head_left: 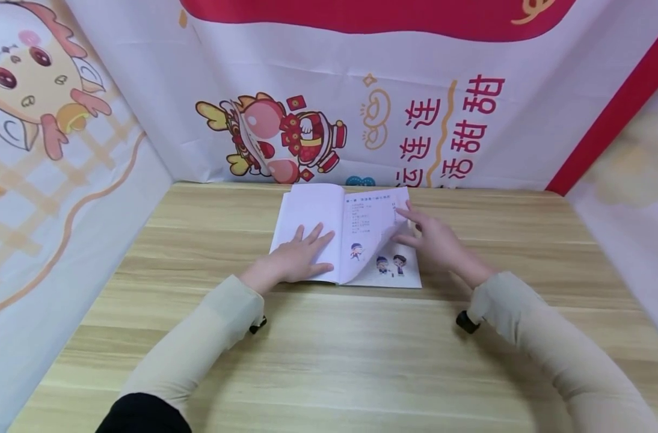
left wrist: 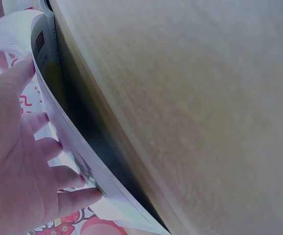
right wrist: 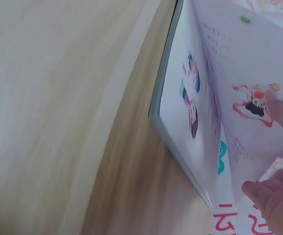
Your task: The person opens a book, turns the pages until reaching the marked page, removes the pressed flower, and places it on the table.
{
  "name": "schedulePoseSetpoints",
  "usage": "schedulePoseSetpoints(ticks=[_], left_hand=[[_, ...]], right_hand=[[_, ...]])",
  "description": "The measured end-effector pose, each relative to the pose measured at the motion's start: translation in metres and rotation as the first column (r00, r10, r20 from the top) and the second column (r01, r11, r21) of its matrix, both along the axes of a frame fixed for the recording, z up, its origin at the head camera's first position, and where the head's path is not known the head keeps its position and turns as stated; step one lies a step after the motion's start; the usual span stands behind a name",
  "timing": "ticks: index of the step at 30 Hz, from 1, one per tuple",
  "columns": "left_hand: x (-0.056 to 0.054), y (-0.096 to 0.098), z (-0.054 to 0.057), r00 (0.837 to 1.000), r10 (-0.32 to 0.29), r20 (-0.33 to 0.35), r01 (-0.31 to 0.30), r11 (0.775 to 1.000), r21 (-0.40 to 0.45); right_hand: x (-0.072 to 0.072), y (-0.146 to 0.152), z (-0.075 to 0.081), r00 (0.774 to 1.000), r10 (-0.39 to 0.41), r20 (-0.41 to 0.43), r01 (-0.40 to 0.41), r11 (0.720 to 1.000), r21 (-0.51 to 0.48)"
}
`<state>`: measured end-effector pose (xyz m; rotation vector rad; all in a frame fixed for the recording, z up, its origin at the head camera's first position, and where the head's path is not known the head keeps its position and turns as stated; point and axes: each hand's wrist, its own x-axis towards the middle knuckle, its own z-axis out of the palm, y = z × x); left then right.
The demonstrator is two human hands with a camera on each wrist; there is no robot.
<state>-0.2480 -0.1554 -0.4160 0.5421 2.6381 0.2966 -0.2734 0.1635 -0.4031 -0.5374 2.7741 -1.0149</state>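
An open book [head_left: 310, 207] lies on the wooden table, its left side blank white. My left hand [head_left: 296, 258] rests on that blank page with fingers spread; the left wrist view shows the fingertips [left wrist: 68, 178] against the paper. On the right side one page [head_left: 369, 210] with lines of print and a small cartoon figure is lifted and curls toward the spine. My right hand [head_left: 437, 240] pinches this page near its outer edge. Beneath it shows another page [head_left: 399, 276] with two cartoon figures. The lifted page's underside [right wrist: 249, 63] bears a cartoon figure and print.
The wooden table [head_left: 361, 355] stretches in front of the book and to both sides. Behind it hangs a white cloth [head_left: 172, 102] with red print and a cartoon dragon. Patterned cloth [head_left: 107, 240] also hangs at the left.
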Motion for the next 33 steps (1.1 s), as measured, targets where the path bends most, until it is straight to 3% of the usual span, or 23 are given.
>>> schedulePoseSetpoints(ticks=[4, 7, 10, 13, 16, 19, 23, 27, 30, 33], left_hand=[[-0.002, -0.001, -0.001, 1.000, 0.002, -0.001, -0.002, 1.000, -0.008], [-0.001, -0.001, 0.000, 1.000, -0.007, -0.011, 0.007, 1.000, -0.001], [0.000, -0.003, 0.002, 1.000, -0.017, -0.013, 0.017, 0.999, 0.032], [0.001, -0.007, 0.004, 1.000, -0.009, 0.005, 0.008, 0.994, 0.106], [-0.001, -0.011, 0.007, 0.999, 0.015, 0.040, -0.023, 0.973, 0.231], [-0.004, -0.016, 0.010, 0.994, 0.052, 0.093, -0.085, 0.915, 0.395], [-0.009, -0.024, 0.013, 0.972, 0.091, 0.216, -0.203, 0.784, 0.587], [-0.013, -0.033, 0.017, 0.928, 0.121, 0.352, -0.340, 0.657, 0.672], [-0.016, -0.039, 0.020, 0.905, 0.143, 0.401, -0.398, 0.616, 0.680], [-0.020, -0.044, 0.023, 0.904, 0.169, 0.392, -0.408, 0.612, 0.678]], right_hand=[[-0.003, -0.010, -0.005, 0.997, -0.026, 0.071, 0.040, 0.980, -0.193], [-0.003, -0.019, -0.008, 0.988, -0.003, 0.152, 0.058, 0.931, -0.359], [-0.001, -0.030, -0.009, 0.975, 0.076, 0.209, 0.030, 0.887, -0.461], [0.002, -0.043, -0.010, 0.961, 0.165, 0.221, -0.044, 0.883, -0.468], [0.006, -0.054, -0.010, 0.945, 0.247, 0.216, -0.127, 0.883, -0.453], [0.011, -0.063, -0.010, 0.925, 0.308, 0.222, -0.190, 0.882, -0.431], [0.017, -0.069, -0.009, 0.911, 0.337, 0.237, -0.240, 0.901, -0.360], [0.021, -0.074, -0.011, 0.909, 0.356, 0.214, -0.300, 0.919, -0.254], [0.022, -0.078, -0.014, 0.903, 0.377, 0.208, -0.341, 0.921, -0.186], [0.024, -0.081, -0.017, 0.895, 0.388, 0.218, -0.369, 0.921, -0.126]])
